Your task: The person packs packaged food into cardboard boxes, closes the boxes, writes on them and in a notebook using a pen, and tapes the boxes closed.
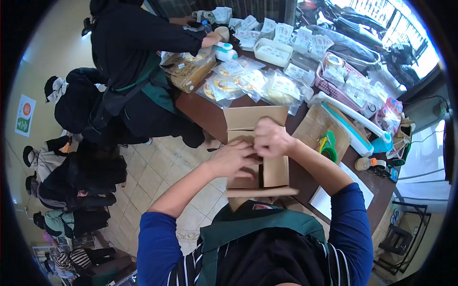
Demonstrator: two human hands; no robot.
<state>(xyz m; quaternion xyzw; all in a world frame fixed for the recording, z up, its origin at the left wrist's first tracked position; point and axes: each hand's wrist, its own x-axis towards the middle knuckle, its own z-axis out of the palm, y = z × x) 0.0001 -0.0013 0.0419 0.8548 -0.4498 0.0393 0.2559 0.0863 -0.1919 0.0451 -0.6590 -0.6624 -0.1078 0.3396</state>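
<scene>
A brown cardboard box (275, 174) stands in front of my body at the table's edge. Its far flap (255, 117) is raised, and the near flap (260, 191) folds outward toward my apron. My left hand (234, 159) lies over the box's left side with its fingers stretched and apart. Curled into a closed shape, my right hand (273, 138) is at the upper right part of the box, slightly smeared by motion. Its fingertips are hidden, so whether it pinches a flap does not show. A dark gap shows between the inner flaps.
Clear packets (238, 81) cover the table beyond the box. To the right are a green tape dispenser (328, 147), a long sealer (348, 126), a white sheet (353, 190) and a pink basket (329, 90). A co-worker (138, 62) stands at the left; several people are behind.
</scene>
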